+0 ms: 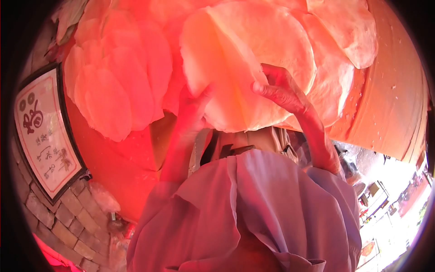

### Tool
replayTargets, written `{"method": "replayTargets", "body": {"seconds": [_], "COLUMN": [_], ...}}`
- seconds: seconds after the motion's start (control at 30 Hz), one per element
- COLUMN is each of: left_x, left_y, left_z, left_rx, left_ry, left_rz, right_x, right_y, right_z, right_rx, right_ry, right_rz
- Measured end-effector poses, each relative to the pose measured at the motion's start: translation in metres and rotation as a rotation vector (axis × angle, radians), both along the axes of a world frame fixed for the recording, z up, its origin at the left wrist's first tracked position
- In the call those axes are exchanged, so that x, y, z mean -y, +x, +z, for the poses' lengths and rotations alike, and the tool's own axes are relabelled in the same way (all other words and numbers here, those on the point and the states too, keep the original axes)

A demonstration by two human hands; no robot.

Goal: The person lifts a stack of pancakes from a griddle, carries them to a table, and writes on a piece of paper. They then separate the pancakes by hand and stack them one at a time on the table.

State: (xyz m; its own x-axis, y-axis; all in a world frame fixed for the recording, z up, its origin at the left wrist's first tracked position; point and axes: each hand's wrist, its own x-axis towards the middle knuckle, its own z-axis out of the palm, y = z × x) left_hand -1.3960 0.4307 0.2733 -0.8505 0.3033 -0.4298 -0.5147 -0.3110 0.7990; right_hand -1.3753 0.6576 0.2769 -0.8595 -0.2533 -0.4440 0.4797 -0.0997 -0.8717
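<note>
A large, thin, round flatbread (229,97) lies in front of me with one side folded over. My left hand (195,106) grips its left edge, the thumb on top; the other fingers are partly hidden and somewhat blurred. At the free edge of the fold, my right hand (283,90) has its thumb and bent fingers closed on the thin sheet. Behind and to the right lie more flatbreads (346,31), overlapping one another. A fanned stack of folded flatbreads (113,77) sits to the left.
The flatbreads rest on an orange-red work surface (385,95). On the left, a framed sign (47,131) with writing leans by a brick wall or paving (68,222). A plastic bag (104,197) is below it. Bright clutter (376,195) stands at the lower right.
</note>
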Motion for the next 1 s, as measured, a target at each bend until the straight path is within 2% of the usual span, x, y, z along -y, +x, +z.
{"method": "replayTargets", "body": {"seconds": [0.07,0.13,0.23,0.33,0.43,0.53,0.67,0.77,0.87,0.97,1.0], "left_x": [0.002,-0.001,0.002,0.007,-0.002,-0.003,-0.001,-0.007,0.004,0.006,0.003], "left_y": [0.001,0.0,0.0,0.002,0.003,0.002,0.002,0.003,0.015,0.013,0.015], "left_z": [0.0,0.008,0.003,0.003,0.006,0.005,0.006,0.01,-0.016,-0.003,0.0], "left_rx": [0.004,-0.045,-0.048,0.001,-0.003,0.01,0.039,-0.003,0.033,-0.068,-0.144], "left_ry": [-0.019,-0.013,0.034,0.072,0.085,0.054,0.098,0.071,-0.14,-0.174,-0.289], "left_rz": [-0.045,-0.046,-0.089,-0.086,-0.065,-0.086,-0.002,-0.024,0.135,-0.048,-0.03], "right_x": [0.004,0.009,0.017,0.024,0.034,0.033,0.033,0.041,0.035,0.029,0.037], "right_y": [0.001,0.004,0.004,0.004,0.011,0.009,0.014,0.019,0.015,0.018,0.023], "right_z": [-0.008,-0.007,-0.014,0.0,0.001,0.022,0.017,0.02,0.016,0.006,-0.002], "right_rx": [-0.014,-0.015,0.018,0.064,-0.114,-0.146,-0.232,-0.286,-0.188,-0.167,-0.279], "right_ry": [-0.065,-0.267,0.077,0.02,0.271,0.413,0.409,0.426,0.327,0.274,0.521], "right_rz": [-0.014,-0.091,0.012,-0.081,-0.058,0.093,-0.026,-0.087,-0.104,-0.184,-0.151]}}
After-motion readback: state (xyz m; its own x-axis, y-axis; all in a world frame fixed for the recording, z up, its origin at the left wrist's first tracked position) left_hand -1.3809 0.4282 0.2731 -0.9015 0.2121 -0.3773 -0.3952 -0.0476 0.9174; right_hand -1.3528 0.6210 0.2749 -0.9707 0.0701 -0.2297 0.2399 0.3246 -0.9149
